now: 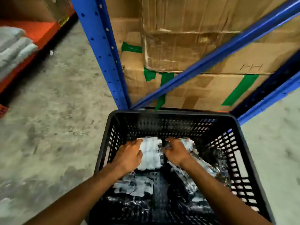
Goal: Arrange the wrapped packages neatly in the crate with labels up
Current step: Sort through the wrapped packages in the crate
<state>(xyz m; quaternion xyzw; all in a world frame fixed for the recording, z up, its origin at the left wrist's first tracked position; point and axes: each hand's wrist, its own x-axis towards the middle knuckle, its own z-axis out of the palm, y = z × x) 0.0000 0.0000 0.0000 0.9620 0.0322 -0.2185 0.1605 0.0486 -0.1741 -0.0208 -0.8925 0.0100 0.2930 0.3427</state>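
Left hand and right hand press 1 label-up package flat in the crate; grip unclear. Several packages lie loose, unsorted.

Both bare forearms are reaching forward and down, converging. Left hand is lying palm down, fingers bent, thumb pointing right. Right hand is curling its fingers under, knuckles up, near the left.

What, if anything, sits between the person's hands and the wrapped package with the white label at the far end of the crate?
Nothing visible. Both the left hand and right hand are already inside the black crate, resting on the package with the white label from either side. Motion blur hides the exact grip.
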